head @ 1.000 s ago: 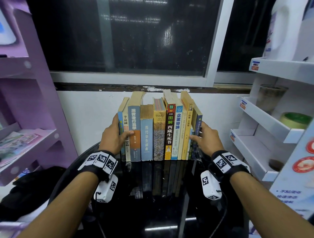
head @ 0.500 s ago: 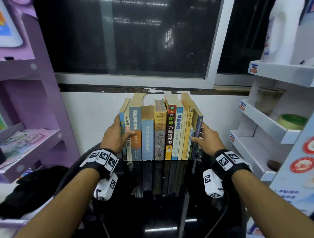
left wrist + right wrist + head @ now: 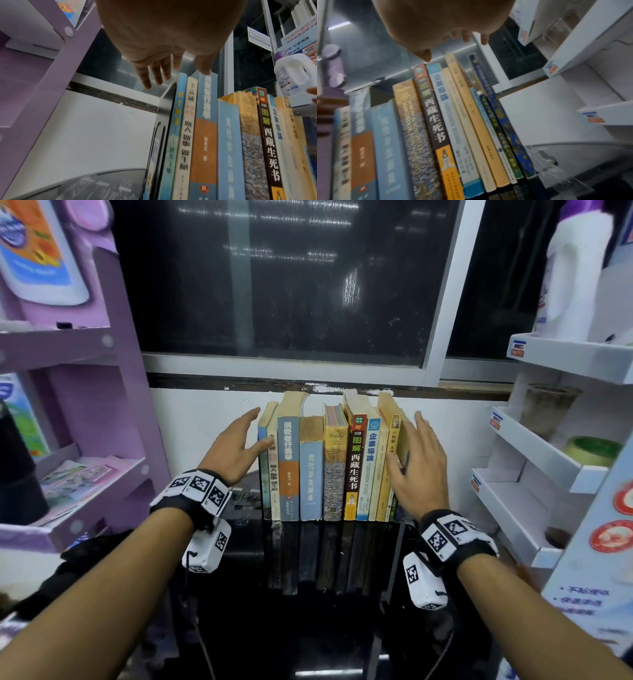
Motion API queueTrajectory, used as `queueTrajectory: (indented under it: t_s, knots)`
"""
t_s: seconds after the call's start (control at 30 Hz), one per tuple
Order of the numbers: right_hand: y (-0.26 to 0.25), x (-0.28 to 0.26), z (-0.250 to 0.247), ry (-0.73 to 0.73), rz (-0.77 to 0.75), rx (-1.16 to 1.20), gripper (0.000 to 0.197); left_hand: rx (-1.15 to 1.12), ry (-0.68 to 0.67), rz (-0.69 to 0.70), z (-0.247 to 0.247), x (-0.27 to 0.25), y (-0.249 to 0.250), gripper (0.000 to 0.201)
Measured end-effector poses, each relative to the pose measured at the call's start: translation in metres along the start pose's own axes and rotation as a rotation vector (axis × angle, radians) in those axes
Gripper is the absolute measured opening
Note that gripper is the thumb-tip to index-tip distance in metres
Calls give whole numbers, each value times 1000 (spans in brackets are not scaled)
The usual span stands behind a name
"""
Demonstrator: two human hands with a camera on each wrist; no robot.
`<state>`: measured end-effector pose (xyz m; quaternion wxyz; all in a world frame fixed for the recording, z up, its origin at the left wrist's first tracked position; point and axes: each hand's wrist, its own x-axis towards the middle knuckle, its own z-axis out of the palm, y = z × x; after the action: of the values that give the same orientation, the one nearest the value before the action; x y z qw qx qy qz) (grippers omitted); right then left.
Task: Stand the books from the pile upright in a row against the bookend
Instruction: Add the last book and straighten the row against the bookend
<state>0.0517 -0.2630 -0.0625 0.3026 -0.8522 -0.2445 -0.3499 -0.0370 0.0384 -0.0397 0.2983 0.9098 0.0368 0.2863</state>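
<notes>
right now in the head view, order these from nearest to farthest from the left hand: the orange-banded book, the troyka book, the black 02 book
1. orange-banded book, just right of the left hand, near the row's left end.
2. Troyka book, mid-row.
3. black 02 book, right of the Troyka book, closer to the right hand.

Shop: price-tagged display shelves [image 3: 548, 453], detergent bottles [image 3: 572, 275].

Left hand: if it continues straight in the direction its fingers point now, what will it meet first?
Probably the white wall below the window. The left hand points forward beside the row of books, apparently clear of the bookend; depth is uncertain.
</notes>
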Motion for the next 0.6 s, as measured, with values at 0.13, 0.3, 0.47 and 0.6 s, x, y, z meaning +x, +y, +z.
queueTrajectory:
  t_s: [0.13,0.3,0.47,0.6]
  knots:
    - [-32,1,14,-150,-282,-157,62,19,5,66,-15,8,5,57]
    - [-63,-4,50,-288,-632,-326,61,-36,26,122,-23,17,6,47]
    - [-77,-2,85,-386,-923,-431,65,-48,0,180,-24,25,-2,43]
    - [-80,4,103,-417,-1044,-449,63,-50,-34,188,-20,33,-15,48]
